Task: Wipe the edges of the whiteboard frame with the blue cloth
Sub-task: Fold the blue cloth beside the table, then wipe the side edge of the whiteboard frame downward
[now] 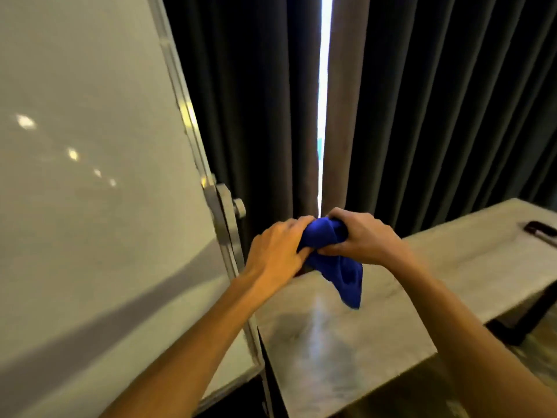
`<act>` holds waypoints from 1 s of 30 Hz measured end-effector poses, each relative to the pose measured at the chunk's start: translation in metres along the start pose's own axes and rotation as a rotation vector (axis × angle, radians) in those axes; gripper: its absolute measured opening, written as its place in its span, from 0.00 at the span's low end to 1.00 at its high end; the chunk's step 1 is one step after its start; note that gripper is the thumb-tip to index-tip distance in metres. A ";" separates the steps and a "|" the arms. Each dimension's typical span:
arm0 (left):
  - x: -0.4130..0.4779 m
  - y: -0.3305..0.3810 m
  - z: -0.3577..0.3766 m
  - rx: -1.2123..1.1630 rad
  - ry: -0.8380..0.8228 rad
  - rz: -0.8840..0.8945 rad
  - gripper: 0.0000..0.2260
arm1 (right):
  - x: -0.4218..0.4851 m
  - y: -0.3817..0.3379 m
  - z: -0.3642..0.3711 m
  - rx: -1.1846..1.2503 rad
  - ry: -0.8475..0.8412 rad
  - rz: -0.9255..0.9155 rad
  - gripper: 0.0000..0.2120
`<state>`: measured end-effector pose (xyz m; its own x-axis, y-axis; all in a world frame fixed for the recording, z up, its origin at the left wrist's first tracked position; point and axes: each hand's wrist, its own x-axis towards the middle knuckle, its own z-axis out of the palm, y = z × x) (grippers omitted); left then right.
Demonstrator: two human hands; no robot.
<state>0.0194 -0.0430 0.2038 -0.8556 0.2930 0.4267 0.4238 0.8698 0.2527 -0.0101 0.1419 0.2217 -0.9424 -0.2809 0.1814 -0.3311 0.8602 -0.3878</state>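
The blue cloth (334,260) is bunched between both hands, with a loose corner hanging down over the table. My left hand (275,251) grips its left side and my right hand (360,236) grips its upper right side. The whiteboard (90,176) fills the left of the view, tilted. Its grey metal frame edge (187,116) runs down its right side to a pivot bracket with a knob (238,208). Both hands are to the right of the frame, apart from it.
A pale marble-look table (346,342) stands below the hands, to the right of the board. A dark object (539,229) lies at its far right. Dark curtains (437,101) hang behind, with a bright gap (324,101) between them.
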 end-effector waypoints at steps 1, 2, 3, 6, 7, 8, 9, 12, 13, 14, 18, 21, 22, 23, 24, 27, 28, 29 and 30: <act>0.006 0.003 -0.019 0.009 0.049 0.023 0.23 | 0.002 -0.010 -0.016 0.017 0.038 -0.033 0.21; 0.011 0.005 -0.040 0.020 0.099 0.041 0.24 | 0.005 -0.023 -0.033 0.034 0.091 -0.074 0.21; 0.016 0.006 -0.061 0.037 0.152 0.065 0.25 | 0.006 -0.037 -0.049 0.046 0.148 -0.107 0.22; 0.027 0.006 -0.122 0.103 0.287 0.115 0.26 | 0.012 -0.077 -0.084 0.106 0.354 -0.210 0.25; 0.030 0.004 -0.141 0.120 0.327 0.126 0.27 | 0.015 -0.090 -0.092 0.140 0.425 -0.244 0.25; 0.032 0.002 -0.159 0.134 0.367 0.137 0.26 | 0.019 -0.103 -0.097 0.169 0.495 -0.282 0.25; 0.033 -0.001 -0.176 0.151 0.403 0.147 0.26 | 0.023 -0.117 -0.101 0.201 0.558 -0.315 0.25; 0.035 -0.012 -0.217 0.212 0.489 0.171 0.25 | 0.040 -0.156 -0.104 0.309 0.695 -0.386 0.24; 0.037 -0.019 -0.229 0.239 0.518 0.169 0.25 | 0.048 -0.171 -0.104 0.346 0.727 -0.400 0.24; 0.039 -0.024 -0.237 0.264 0.538 0.160 0.25 | 0.055 -0.183 -0.102 0.379 0.753 -0.407 0.24; 0.054 -0.054 -0.258 0.451 0.599 0.106 0.26 | 0.090 -0.223 -0.094 0.502 0.804 -0.444 0.23; 0.071 -0.084 -0.269 0.613 0.632 0.033 0.28 | 0.124 -0.243 -0.090 0.586 0.801 -0.512 0.22; 0.077 -0.095 -0.272 0.656 0.629 -0.026 0.30 | 0.136 -0.248 -0.088 0.621 0.793 -0.532 0.22; 0.082 -0.105 -0.275 0.697 0.625 -0.090 0.31 | 0.147 -0.252 -0.086 0.670 0.780 -0.551 0.23; 0.087 -0.116 -0.278 0.734 0.630 -0.150 0.31 | 0.157 -0.257 -0.083 0.731 0.761 -0.574 0.24; 0.096 -0.143 -0.288 0.818 0.663 -0.309 0.32 | 0.182 -0.272 -0.082 0.912 0.728 -0.682 0.31; 0.098 -0.150 -0.289 0.840 0.671 -0.360 0.33 | 0.191 -0.276 -0.083 0.950 0.741 -0.721 0.31; 0.101 -0.158 -0.291 0.863 0.674 -0.398 0.33 | 0.202 -0.280 -0.086 0.977 0.753 -0.741 0.31; 0.103 -0.161 -0.291 0.882 0.673 -0.414 0.32 | 0.211 -0.285 -0.091 0.995 0.751 -0.726 0.30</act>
<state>-0.0506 -0.2690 0.4600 -0.4393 -0.1142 0.8910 -0.4260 0.8997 -0.0947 -0.1104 -0.1244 0.4525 -0.4116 0.0364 0.9106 -0.9074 -0.1090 -0.4058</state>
